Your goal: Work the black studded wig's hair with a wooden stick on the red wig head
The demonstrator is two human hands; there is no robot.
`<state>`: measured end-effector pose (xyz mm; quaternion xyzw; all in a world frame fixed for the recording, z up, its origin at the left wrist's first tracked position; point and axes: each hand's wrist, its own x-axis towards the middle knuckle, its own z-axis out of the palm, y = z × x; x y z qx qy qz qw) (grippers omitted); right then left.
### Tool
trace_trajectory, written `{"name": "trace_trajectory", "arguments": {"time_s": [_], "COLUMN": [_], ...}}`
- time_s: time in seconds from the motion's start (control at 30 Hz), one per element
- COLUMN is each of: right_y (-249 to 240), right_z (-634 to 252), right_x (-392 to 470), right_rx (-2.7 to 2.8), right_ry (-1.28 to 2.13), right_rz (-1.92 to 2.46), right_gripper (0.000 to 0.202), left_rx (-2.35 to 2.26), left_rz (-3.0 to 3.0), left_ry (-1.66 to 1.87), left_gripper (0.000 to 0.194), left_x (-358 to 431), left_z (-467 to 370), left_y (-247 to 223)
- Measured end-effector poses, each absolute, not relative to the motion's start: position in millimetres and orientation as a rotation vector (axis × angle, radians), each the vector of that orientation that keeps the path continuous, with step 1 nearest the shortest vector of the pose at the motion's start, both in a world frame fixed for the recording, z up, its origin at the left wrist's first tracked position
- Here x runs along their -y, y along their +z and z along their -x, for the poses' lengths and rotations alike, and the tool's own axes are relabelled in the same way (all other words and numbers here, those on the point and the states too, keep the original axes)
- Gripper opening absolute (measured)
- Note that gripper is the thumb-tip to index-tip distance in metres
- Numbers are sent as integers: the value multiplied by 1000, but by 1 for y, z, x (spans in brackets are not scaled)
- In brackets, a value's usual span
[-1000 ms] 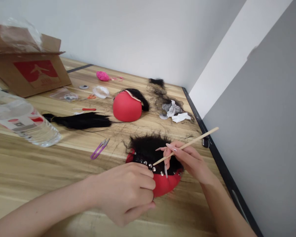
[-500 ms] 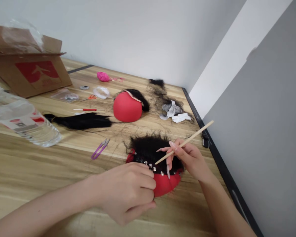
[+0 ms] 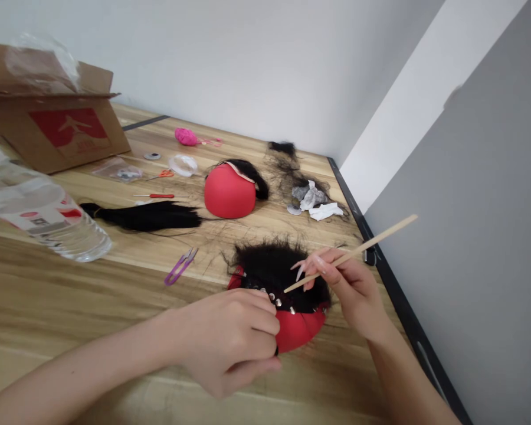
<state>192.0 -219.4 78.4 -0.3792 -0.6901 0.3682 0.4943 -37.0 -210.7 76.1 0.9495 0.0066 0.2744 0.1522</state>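
Note:
A red dome-shaped form (image 3: 298, 330) with black hair (image 3: 265, 260) and a row of silver pins lies on the wooden table in front of me. My left hand (image 3: 234, 336) has its fingers curled at the form's near left edge; what they hold, if anything, is hidden. Pinched in my right hand (image 3: 340, 283) is a thin wooden stick (image 3: 380, 237), its lower tip beside the pins at the hair's edge.
Purple snips (image 3: 180, 267), a black hair bundle (image 3: 154, 216) and a water bottle (image 3: 48, 212) lie to the left. Behind are a second red dome (image 3: 230, 192), crumpled tissue (image 3: 312, 198), loose hair, pink yarn (image 3: 186, 137) and a cardboard box (image 3: 71, 130).
My right hand has shifted slightly right, and its fingers have drawn in. The stick's upper end has swung out to the right and the stick lies flatter. My left hand is almost unmoved.

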Motion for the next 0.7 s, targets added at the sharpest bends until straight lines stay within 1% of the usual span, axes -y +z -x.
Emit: {"name": "trace_trajectory", "arguments": {"time_s": [0.13,0.23,0.43,0.53,0.7], "right_y": [78,76,72,71,72], "right_z": [-189,-187,-184,-181,-175], "right_x": [221,220,218,217,215], "right_rx": [1639,1572,1324,1180,974], "right_ry": [845,901,1247,1415,1530], "right_rz": [928,946,929,900,837], "right_gripper": [26,25,26,24,25], "left_rx": [-6,-10,1,-20,-12], "left_rz": [-2693,-2645,-2519,-2543,-2658], "left_ry": [794,807,818,842,907], "left_gripper": [34,32,33,29,32], "left_x": [209,207,203,203,203], "left_z": [37,36,35,35,34], "left_y": [75,75,73,69,65]}}
